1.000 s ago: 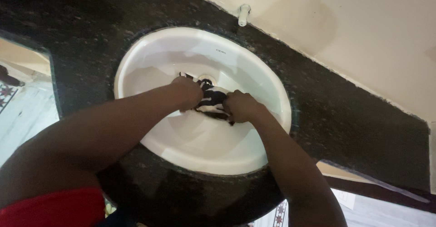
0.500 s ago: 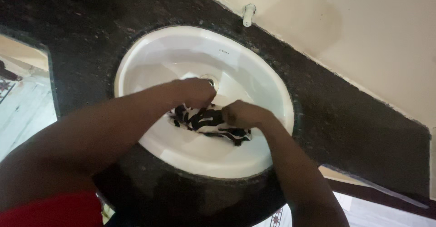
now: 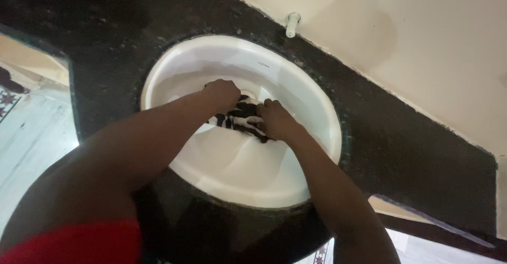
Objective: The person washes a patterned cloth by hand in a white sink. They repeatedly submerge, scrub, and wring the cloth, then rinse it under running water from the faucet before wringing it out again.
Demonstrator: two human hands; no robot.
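Both my hands are down in a white oval sink (image 3: 296,89). Between them lies a small black-and-white patterned cloth (image 3: 240,117), bunched at the bottom of the basin. My left hand (image 3: 223,94) presses and grips the cloth's left end with its fingers curled. The cloth's right end is held by my right hand (image 3: 277,120), fingers closed over it. Most of the cloth is hidden under the two hands. The drain is covered.
The basin is set in a dark speckled stone counter (image 3: 401,137). A small white tap (image 3: 291,24) stands on the counter's far edge against a cream wall. Tiled floor (image 3: 26,137) shows at the left, beyond the counter's edge.
The cloth, spread out between my hands half a second ago, is now bunched tighter. Both hands have moved back toward the middle of the basin.
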